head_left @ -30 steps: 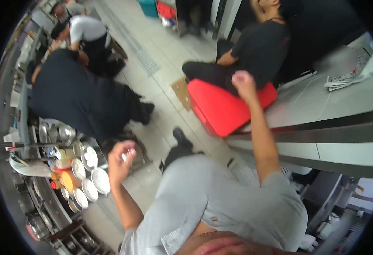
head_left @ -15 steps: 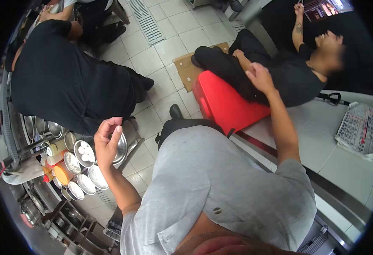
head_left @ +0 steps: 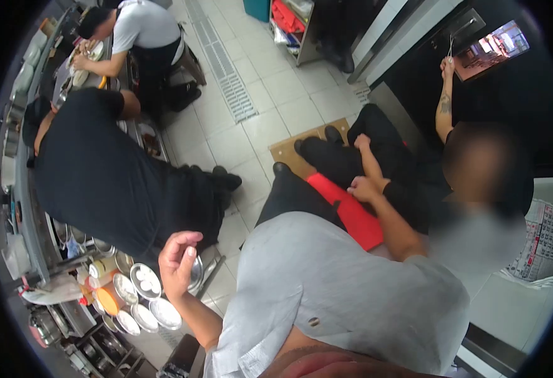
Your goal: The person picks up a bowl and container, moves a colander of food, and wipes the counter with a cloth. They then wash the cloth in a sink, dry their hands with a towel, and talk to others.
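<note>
My left hand (head_left: 179,259) hangs in the air with thumb and fingers apart, loosely bent, holding nothing. Below it in the view stand several metal bowls (head_left: 164,314), one with white round items (head_left: 146,280). Loosely curled and empty, my right hand (head_left: 366,189) hovers in front of a person in black (head_left: 415,183), close to that person's forearm (head_left: 372,162). A red bin or box (head_left: 355,217) shows partly below my right hand, much of it hidden by bodies.
A second person in black (head_left: 100,170) bends over the counter at left. Beyond, a person in a white shirt (head_left: 141,28) works seated. A floor drain (head_left: 235,94), cardboard (head_left: 289,151), a cart (head_left: 298,38) and a printed bag (head_left: 537,242) lie around.
The view has shifted, bringing the person in the white shirt and the cart into sight. My right hand has drawn nearer my body, and my legs now hide more of the red thing.
</note>
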`<state>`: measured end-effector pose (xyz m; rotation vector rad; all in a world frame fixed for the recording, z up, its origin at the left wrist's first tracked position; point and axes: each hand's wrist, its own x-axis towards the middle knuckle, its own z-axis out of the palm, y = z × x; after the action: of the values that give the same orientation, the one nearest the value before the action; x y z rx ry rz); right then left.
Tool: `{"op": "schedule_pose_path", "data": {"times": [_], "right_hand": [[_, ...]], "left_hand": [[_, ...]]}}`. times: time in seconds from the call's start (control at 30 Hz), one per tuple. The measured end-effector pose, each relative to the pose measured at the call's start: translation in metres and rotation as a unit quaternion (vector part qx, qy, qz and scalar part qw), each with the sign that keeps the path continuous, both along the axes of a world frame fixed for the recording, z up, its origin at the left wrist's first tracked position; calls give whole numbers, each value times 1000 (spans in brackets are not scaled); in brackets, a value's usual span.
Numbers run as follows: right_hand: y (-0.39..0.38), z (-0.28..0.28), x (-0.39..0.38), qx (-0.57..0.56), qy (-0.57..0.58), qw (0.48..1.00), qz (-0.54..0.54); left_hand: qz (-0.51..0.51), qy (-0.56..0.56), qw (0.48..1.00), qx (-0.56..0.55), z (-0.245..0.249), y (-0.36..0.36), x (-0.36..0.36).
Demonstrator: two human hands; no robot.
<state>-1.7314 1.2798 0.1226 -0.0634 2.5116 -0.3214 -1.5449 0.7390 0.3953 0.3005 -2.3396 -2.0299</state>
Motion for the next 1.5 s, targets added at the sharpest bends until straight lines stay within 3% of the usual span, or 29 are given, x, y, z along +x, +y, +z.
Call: {"op": "schedule_pose_path", "data": {"times": [0.07,0.13,0.2,0.3,0.4,0.53,0.57,0.67,0.7,0.83,0.9,1.03,1.13,1.2,1.27,1.3,1.4,1.43,1.5], "right_hand": [[-12,-20,-23,-35,-26,999,15],[-30,-27,-59,-15,-138,990,35],[-31,-65,-97,-3,-120,986,116],[-36,-70,-168,-38,-95,992,77],[-25,-57,-248,0,-118,988,104],[5,-54,-325,-67,-35,995,-61],[10,-42,-342,-47,-77,993,-79],[32,-65,-373,8,-30,995,-94],[35,-58,-386,-25,-44,984,-168],[16,-16,-393,-36,-58,974,-216],[12,-32,-385,-41,-39,980,-189],[10,-118,-346,-29,16,989,-144],[1,-141,-312,-21,24,992,-125],[-16,-122,-294,-62,-13,984,-164],[-40,-97,-302,-82,-124,935,-323],[-49,-87,-306,-79,-168,898,-399],[-92,-36,-304,-228,-25,737,-635],[-106,32,-331,-291,-120,676,-666],[-112,8,-322,-233,-99,755,-605]], "left_hand": [[10,2,1000,0,-1,4,-24],[14,11,1000,3,-3,7,-53],[26,15,1000,-7,-10,7,-88],[35,8,999,22,-19,8,-155],[31,-16,998,54,-24,14,-236],[-14,-41,998,50,-12,24,-338],[-25,-45,998,43,-10,26,-363],[-69,-54,996,14,-5,32,-423],[-92,-56,994,12,-5,32,-456],[-143,-62,988,-3,-10,35,-522],[-163,-63,985,4,-17,32,-557],[-254,-55,964,-49,-41,15,-640],[-310,-84,946,-38,-91,-5,-719],[-307,-138,937,-89,-149,-26,-781],[-322,-49,877,-352,-238,-72,-828],[-360,-110,823,-425,-255,-87,-844],[-381,-158,809,-419,-286,-102,-884],[-383,-151,810,-418,-289,-97,-901],[-392,-122,797,-443,-307,-90,-914]]}}
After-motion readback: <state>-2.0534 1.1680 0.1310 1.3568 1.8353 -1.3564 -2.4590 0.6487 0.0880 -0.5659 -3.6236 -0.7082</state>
